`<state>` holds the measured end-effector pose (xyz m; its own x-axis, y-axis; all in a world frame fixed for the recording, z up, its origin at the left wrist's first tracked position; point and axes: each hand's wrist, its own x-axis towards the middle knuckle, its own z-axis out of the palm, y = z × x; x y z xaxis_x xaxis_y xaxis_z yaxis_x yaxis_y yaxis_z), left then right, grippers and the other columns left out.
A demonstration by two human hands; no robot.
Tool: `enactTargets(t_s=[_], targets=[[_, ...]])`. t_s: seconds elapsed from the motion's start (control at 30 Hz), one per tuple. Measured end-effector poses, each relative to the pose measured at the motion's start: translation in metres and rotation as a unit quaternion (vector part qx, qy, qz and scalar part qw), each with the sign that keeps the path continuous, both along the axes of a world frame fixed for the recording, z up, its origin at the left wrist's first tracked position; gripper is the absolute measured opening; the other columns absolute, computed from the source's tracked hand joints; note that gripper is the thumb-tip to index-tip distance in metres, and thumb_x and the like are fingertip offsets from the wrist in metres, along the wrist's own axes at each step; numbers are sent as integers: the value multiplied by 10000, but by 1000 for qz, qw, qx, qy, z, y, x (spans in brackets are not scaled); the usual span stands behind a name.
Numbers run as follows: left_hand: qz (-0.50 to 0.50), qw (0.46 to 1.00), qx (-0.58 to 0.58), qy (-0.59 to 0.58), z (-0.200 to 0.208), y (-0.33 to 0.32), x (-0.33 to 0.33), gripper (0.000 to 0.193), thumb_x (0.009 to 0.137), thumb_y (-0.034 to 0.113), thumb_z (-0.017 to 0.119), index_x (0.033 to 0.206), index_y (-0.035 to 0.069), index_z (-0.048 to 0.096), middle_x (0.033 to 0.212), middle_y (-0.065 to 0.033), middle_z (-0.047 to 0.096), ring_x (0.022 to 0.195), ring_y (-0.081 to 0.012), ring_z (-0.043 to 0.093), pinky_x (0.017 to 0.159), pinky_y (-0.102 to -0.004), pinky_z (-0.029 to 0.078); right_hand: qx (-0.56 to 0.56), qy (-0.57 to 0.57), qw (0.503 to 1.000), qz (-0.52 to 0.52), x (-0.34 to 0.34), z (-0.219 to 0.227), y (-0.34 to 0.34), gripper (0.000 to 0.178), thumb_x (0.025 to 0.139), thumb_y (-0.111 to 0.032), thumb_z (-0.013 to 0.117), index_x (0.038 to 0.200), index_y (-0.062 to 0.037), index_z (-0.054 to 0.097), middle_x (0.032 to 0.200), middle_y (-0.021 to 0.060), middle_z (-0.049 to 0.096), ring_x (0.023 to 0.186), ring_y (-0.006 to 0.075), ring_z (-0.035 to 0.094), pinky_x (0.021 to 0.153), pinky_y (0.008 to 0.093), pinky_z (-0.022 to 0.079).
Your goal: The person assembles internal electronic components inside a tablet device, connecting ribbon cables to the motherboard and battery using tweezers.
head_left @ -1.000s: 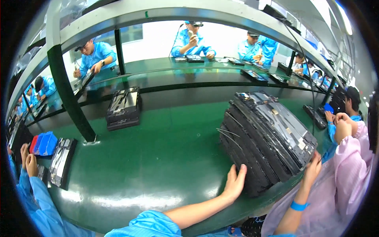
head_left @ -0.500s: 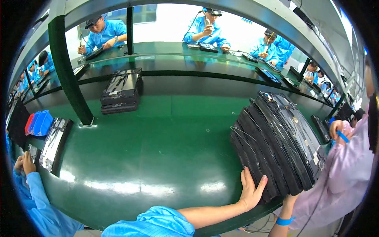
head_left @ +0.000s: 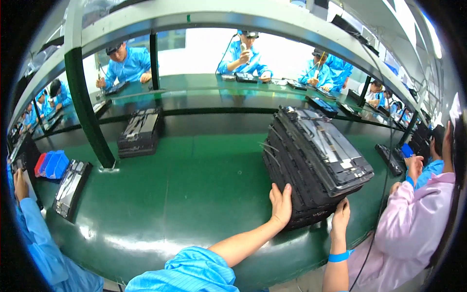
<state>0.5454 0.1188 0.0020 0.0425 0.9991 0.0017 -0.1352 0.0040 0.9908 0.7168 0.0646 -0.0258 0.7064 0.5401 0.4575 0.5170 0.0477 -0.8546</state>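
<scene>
On the right half of the green table stands a tall stack of black flat electronic devices [head_left: 296,160], its layers slightly uneven. The top one lies with its silvery inner parts uncovered, and thin wires stick out from the left side. My left hand [head_left: 281,203] presses against the lower left side of the stack, thumb up and fingers along it. Around the near right lower corner closes my right hand [head_left: 340,214], a blue band on its wrist. Between them they grip the stack; the fingertips beneath it are hidden.
A smaller stack of similar devices [head_left: 139,131] stands at the back left. Near the left edge are another device [head_left: 72,190] and blue and red bins [head_left: 53,164]. A green post [head_left: 90,107] rises from the table. A person in pink [head_left: 413,209] stands close on the right.
The stack has moved left and away from the table's near edge, both hands moving with it. It leans less now. The view has shifted a little, and more of my right hand shows.
</scene>
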Motion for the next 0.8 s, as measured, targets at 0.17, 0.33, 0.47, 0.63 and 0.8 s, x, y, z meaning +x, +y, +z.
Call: enactTargets(t_s=[0.17, 0.33, 0.47, 0.63, 0.8], targets=[[-18, 990, 84, 116, 7, 14, -28, 683, 799, 457, 319, 1181, -99, 212, 1209, -263, 240, 1144, -338, 230, 955, -346, 180, -74, 189, 971, 123, 34, 56, -10, 525, 811, -481, 323, 922, 3, 495, 672, 70, 538, 535, 128, 482, 426, 247, 372], [-61, 949, 255, 173, 105, -9, -33, 629, 802, 419, 357, 1143, -103, 274, 1157, -257, 321, 1100, -338, 308, 928, -351, 237, -87, 266, 930, 240, 65, 147, -12, 632, 719, -597, 386, 943, -16, 489, 664, 12, 478, 419, 46, 353, 302, 158, 190], [-131, 949, 93, 271, 125, -26, -22, 712, 774, 491, 373, 1135, -116, 283, 1186, -283, 278, 1141, -320, 260, 947, -335, 200, -272, 100, 938, 189, 44, 172, 8, 592, 702, -587, 435, 803, -7, 492, 568, 15, 443, 418, 78, 389, 313, 189, 245], [-187, 949, 93, 237, 124, -11, -18, 736, 714, 505, 464, 1082, -113, 310, 1109, -263, 339, 1045, -349, 363, 892, -359, 294, -290, 7, 948, 131, 28, 195, 2, 511, 674, -513, 541, 713, -6, 488, 538, 32, 431, 417, 105, 393, 344, 225, 276], [-128, 986, 72, 75, 138, -10, -35, 471, 744, 320, 538, 982, -74, 438, 935, -138, 519, 864, -171, 475, 790, -268, 353, -225, 136, 939, 222, 7, 215, -3, 414, 692, -486, 536, 654, -78, 475, 448, -40, 341, 334, 48, 240, 309, 205, 148]])
